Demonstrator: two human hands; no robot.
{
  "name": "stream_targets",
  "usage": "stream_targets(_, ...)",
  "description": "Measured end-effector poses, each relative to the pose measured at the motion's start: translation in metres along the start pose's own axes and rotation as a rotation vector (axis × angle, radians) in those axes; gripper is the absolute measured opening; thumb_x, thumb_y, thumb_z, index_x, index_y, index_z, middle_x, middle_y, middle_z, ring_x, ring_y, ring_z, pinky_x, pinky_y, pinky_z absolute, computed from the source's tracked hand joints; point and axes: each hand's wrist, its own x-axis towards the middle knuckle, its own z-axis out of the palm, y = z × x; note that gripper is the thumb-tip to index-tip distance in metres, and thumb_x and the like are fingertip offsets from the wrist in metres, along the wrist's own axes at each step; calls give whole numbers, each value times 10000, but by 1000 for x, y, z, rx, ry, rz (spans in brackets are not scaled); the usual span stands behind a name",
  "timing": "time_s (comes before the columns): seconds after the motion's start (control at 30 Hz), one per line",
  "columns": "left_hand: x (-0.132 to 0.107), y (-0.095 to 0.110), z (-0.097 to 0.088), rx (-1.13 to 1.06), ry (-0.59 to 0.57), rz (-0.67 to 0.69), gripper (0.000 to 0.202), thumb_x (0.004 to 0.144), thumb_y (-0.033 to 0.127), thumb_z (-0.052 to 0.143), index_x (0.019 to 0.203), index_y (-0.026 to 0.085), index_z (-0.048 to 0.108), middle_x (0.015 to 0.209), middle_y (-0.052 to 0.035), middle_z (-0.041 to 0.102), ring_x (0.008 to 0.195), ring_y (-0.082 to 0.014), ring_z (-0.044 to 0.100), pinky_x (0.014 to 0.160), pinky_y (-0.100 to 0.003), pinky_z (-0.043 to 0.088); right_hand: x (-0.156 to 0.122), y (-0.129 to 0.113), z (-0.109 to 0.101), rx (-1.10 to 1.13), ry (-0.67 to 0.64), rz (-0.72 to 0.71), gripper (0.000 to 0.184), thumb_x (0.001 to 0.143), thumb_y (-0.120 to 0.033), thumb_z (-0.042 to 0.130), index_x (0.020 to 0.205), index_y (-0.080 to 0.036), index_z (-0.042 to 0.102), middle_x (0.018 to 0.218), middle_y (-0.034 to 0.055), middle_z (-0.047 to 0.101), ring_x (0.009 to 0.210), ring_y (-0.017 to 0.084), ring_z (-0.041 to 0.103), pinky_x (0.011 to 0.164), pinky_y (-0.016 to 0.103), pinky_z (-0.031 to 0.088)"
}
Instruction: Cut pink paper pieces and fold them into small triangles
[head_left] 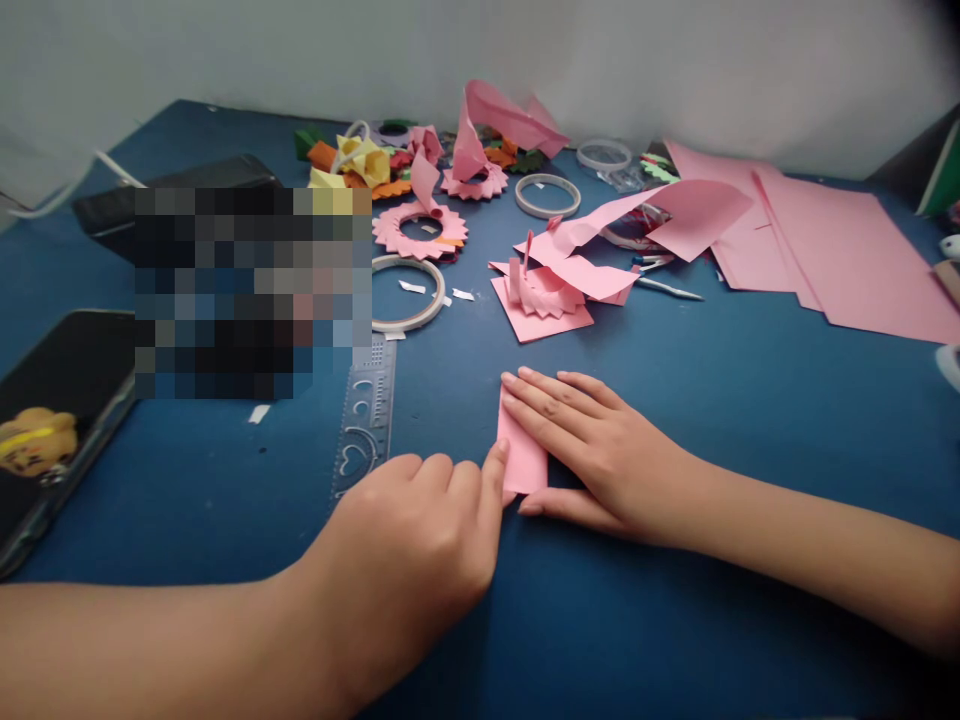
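Note:
A small folded piece of pink paper [527, 468] lies on the blue table in front of me. My right hand [592, 440] rests flat on it with fingers stretched over its upper part, the thumb out to the side near its bottom edge. At the paper's left edge, my left hand [427, 530] is closed, its index finger on the edge and a thumb tip partly visible by the lower corner. The other left fingers curl under and their tips are hidden. Left of the paper, a clear stencil ruler [367, 410] is partly covered by my left hand.
Behind lie pink pleated paper rings [420, 232], tape rolls [547, 195], a pen [670, 288] and coloured paper pieces [364, 160]. Pink sheets [847, 250] are stacked at right. A black phone [75, 400] lies at left, beside a blurred-out area. White scraps [259, 413] are scattered.

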Motion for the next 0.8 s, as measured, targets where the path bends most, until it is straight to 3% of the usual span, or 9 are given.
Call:
stream_targets(0.27, 6, 2, 6, 75, 73, 141, 208, 819, 174, 589, 866, 4, 700, 480, -28, 532, 382, -164, 481, 325, -272, 327, -2, 2, 1, -37, -22, -25, 745, 935, -605, 259, 1406, -36, 355, 1490, 130, 316, 1392, 240, 305, 1117, 439, 300)
stream_targets(0.47, 7, 4, 8, 82, 97, 166, 188, 815, 176, 581, 788, 28, 692, 459, -22, 514, 371, -154, 457, 334, -262, 299, -3, 3, 0, -98, -52, -50, 789, 924, -641, 157, 1415, -48, 329, 1493, 122, 309, 1406, 251, 272, 1114, 513, 243)
stream_targets(0.63, 6, 2, 6, 84, 54, 175, 162, 791, 153, 581, 765, 33, 687, 476, -40, 541, 379, -160, 473, 341, -266, 312, -11, -24, -2, -209, 9, -26, 899, 878, -706, 182, 1360, 20, 403, 1441, 212, 369, 1357, 332, 344, 1068, 539, 262)
stream_targets(0.8, 6, 3, 6, 71, 37, 184, 148, 763, 75, 537, 775, 35, 679, 514, -69, 586, 394, -170, 495, 353, -273, 319, -25, -58, -10, -260, 20, -46, 857, 889, -695, 203, 1265, 3, 528, 1367, 198, 480, 1300, 326, 421, 1051, 524, 268)
